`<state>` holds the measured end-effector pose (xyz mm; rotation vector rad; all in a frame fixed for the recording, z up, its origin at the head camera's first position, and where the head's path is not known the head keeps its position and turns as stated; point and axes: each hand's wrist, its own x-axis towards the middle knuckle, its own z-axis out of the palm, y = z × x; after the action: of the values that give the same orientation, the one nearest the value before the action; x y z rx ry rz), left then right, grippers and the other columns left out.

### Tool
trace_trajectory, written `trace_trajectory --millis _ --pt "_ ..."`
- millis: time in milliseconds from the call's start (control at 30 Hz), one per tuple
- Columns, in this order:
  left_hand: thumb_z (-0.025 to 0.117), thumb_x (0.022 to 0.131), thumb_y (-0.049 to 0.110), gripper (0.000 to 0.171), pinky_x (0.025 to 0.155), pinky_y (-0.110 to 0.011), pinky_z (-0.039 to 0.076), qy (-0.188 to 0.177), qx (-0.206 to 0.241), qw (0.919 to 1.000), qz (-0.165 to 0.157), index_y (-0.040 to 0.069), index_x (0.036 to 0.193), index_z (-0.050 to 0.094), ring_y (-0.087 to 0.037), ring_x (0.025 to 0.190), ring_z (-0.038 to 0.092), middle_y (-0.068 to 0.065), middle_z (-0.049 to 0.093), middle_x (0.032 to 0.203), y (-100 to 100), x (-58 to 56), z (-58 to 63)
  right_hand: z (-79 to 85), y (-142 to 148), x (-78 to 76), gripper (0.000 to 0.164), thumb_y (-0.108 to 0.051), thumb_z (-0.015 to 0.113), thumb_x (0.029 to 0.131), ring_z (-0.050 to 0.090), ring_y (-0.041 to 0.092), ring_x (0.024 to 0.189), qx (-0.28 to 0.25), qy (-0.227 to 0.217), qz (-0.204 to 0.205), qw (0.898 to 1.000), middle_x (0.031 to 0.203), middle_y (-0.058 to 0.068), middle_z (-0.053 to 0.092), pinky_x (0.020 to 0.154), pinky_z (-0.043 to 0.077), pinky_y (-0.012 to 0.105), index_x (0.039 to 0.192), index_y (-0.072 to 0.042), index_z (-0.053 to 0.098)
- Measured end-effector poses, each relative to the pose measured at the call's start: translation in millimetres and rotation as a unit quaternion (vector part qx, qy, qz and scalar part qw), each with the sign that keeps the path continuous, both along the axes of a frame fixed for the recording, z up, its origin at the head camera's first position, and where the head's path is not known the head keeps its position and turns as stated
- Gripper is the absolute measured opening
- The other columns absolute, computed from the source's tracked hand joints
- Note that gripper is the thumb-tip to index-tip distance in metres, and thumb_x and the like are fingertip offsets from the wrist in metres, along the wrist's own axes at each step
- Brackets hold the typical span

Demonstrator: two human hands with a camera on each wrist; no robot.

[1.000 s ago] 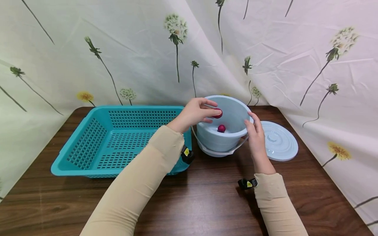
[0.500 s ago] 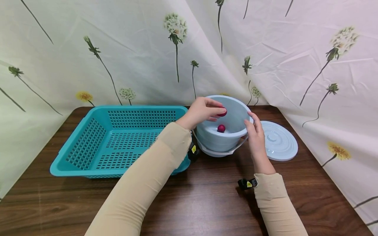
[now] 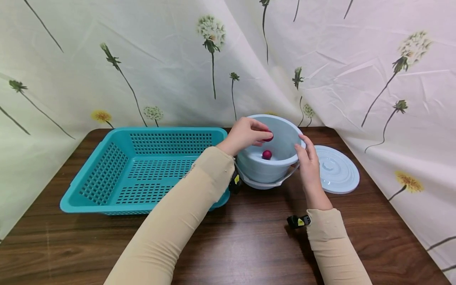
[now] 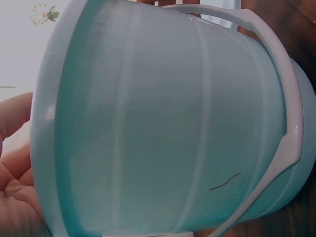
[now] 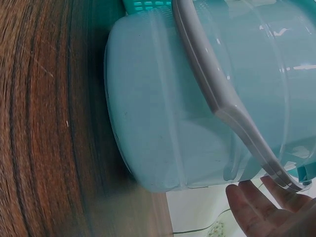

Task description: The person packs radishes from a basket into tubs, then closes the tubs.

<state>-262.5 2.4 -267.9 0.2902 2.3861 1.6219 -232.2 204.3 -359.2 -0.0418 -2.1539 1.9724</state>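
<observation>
A light blue bucket (image 3: 261, 170) stands on the table with its handle hanging down at the front. My left hand (image 3: 246, 134) reaches over the rim from the left and pinches a dark red ball (image 3: 269, 138) above the bucket's inside; fingers partly cover it. Another dark red ball (image 3: 266, 154) lies on the bucket's floor. On the right side, my right hand (image 3: 308, 160) holds the rim, thumb toward the inside. The right wrist view shows fingertips against the bucket wall (image 5: 148, 108), near the handle (image 5: 232, 108).
A teal perforated basket (image 3: 121, 208) stands left of the bucket, close to the left forearm. The light blue lid (image 3: 338, 170) lies flat to the right, behind the right hand. A floral cloth (image 3: 171, 59) hangs behind the brown wooden table (image 3: 256, 245).
My left hand has moved a little right, carrying the pinched ball farther over the bucket. My right hand and the ball inside have stayed put.
</observation>
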Motion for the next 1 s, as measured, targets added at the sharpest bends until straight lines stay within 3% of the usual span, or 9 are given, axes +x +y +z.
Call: trace_trajectory --millis 333,633,833,1000 --pt "0.073 0.091 0.025 0.037 0.094 -0.032 0.056 0.001 -0.009 0.9999 0.007 0.007 0.123 0.067 -0.02 0.096 0.074 -0.008 0.068 0.122 -2 0.8 2.2 3.0 0 -0.2 0.05 -0.036 0.045 0.103 0.043 0.022 0.132 -0.011 -0.009 0.008 1.0 0.159 0.001 0.033 0.103 0.043 0.043 0.151 -0.023 0.039" --pt "0.072 0.092 0.027 0.038 0.099 -0.034 0.054 0.0 0.016 0.9998 0.013 0.009 0.125 0.067 -0.022 0.098 0.073 -0.007 0.068 0.123 -1 2.0 0.6 3.7 2 -0.3 0.053 -0.037 0.046 0.103 0.039 0.022 0.137 -0.009 -0.016 0.015 1.0 0.162 0.0 0.029 0.111 0.04 0.051 0.153 -0.027 0.036" --pt "0.072 0.092 0.028 0.035 0.095 -0.033 0.056 0.023 0.031 0.999 0.023 0.01 0.122 0.069 -0.023 0.097 0.073 -0.006 0.069 0.122 1 6.3 -0.1 5.9 3 1.0 0.055 -0.038 0.047 0.103 0.038 0.023 0.14 -0.005 -0.021 0.023 0.999 0.162 0.0 0.028 0.113 0.038 0.051 0.155 -0.03 0.033" --pt "0.07 0.093 0.028 0.033 0.09 -0.031 0.057 0.039 0.051 0.9977 0.024 0.011 0.122 0.069 -0.02 0.098 0.07 -0.005 0.069 0.121 6 11.5 -2.4 8.5 9 1.6 0.058 -0.042 0.047 0.102 0.033 0.023 0.146 0.041 -0.009 0.017 0.999 0.162 0.005 0.03 0.118 0.032 0.048 0.156 -0.028 0.031"
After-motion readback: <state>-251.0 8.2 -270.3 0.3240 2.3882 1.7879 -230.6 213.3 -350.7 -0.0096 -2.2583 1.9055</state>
